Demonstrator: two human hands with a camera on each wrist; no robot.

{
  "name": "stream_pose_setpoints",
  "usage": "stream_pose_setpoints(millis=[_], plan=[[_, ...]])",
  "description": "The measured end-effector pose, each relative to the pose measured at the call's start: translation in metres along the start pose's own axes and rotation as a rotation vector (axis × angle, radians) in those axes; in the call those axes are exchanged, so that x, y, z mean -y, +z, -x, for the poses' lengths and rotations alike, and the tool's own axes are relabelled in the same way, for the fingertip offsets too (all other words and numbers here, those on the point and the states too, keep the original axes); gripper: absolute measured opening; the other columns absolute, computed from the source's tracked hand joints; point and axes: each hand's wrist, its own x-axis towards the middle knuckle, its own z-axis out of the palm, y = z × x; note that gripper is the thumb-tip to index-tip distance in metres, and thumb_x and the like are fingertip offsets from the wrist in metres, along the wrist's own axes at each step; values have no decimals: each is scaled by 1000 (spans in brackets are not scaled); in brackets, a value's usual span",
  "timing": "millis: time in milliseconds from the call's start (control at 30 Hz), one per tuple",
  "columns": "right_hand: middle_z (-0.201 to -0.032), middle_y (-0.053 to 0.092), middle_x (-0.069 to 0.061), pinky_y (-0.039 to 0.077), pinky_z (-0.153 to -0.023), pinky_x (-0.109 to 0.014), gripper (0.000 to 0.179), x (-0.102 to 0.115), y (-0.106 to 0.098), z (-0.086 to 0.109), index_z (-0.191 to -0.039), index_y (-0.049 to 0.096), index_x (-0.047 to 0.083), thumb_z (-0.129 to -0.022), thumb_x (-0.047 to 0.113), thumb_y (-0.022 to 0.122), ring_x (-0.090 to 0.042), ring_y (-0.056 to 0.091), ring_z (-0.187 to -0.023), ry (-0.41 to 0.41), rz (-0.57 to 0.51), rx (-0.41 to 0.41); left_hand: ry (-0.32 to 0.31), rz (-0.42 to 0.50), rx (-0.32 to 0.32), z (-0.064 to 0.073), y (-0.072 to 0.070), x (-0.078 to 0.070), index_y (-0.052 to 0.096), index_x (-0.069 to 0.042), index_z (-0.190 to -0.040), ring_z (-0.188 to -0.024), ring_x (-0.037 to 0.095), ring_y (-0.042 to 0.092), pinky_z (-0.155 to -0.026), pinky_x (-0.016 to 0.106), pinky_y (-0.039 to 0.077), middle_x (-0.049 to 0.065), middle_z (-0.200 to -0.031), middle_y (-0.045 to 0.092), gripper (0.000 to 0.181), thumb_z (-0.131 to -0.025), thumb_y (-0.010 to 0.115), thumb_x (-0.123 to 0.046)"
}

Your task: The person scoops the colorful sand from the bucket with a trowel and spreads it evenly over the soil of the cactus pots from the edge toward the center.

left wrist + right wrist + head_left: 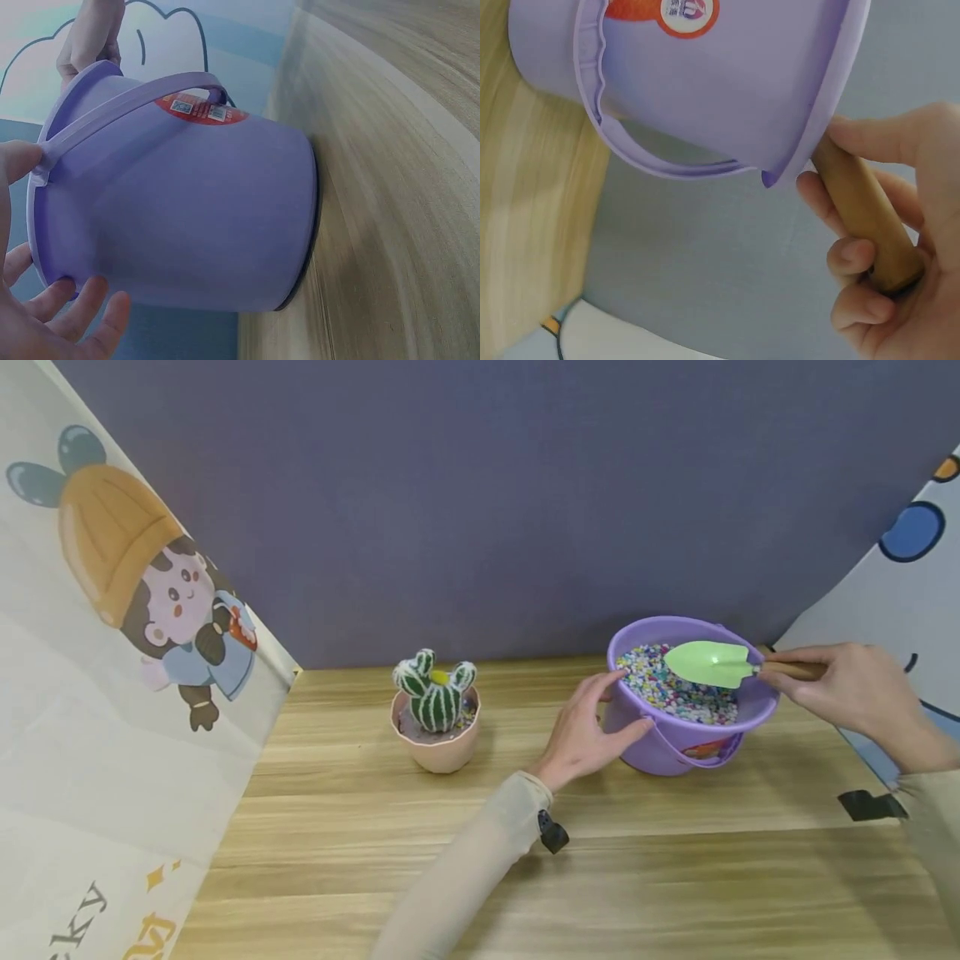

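Observation:
A purple bucket [660,745] stands on the wooden table, partly filled with small multicoloured beads [652,681]. My left hand [585,735] is at its near left side, fingers spread and loosely bent, with thumb and fingertips touching the rim. In the left wrist view the thumb lies beside the handle's joint on the bucket. My right hand [862,693] grips the wooden handle of a small trowel [708,664] at the bucket's right rim. Its light green blade extends over the beads and looks bare. In the right wrist view the fingers curl round the handle [870,217]; the rim hides the blade.
To the left on the table [337,843] stands a pink pot [442,753] with a knitted cactus [437,703] and some beads in it. A dark grey-blue panel [480,510] rises behind. Printed white panels [225,760] flank the table on both sides.

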Motion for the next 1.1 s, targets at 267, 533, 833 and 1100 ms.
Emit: stream_pose_setpoints(millis=[267, 533, 833, 1100], plan=[[-88, 80, -22, 44, -43, -41, 40, 4, -14, -1, -109, 82, 1, -87, 35, 79, -44, 69, -70, -90, 157, -11, -18, 9, 4, 1, 1, -1, 46, -31, -160, -140, 13, 56, -115, 36, 50, -6, -164, 48, 79, -92, 79, -52], [-94, 82, -16, 51, -50, -44, 33, 16, -15, -7, -104, 85, 8, -90, 36, 76, -39, 73, -77, -173, 197, 50, -3, 11, -14, 1, 0, -1, 48, -28, -159, -145, 15, 53, -120, 42, 48, -6, -163, 50, 78, -91, 80, -51], [-95, 83, -12, 45, -51, -25, 26, 27, 21, -17, -105, 87, 13, -88, 33, 84, -20, 72, -67, -237, -45, 93, -34, 19, 14, 1, -1, -4, 47, -30, -159, -147, 15, 51, -121, 44, 47, -6, -164, 49, 79, -91, 80, -52], [-97, 83, -13, 49, -58, -28, 30, 25, 26, -19, -108, 86, 11, -90, 36, 84, -33, 77, -79, -186, -91, 97, -28, 23, 15, 1, -2, -4, 46, -31, -160, -145, 18, 54, -118, 42, 49, -7, -163, 49, 79, -92, 79, -54]])
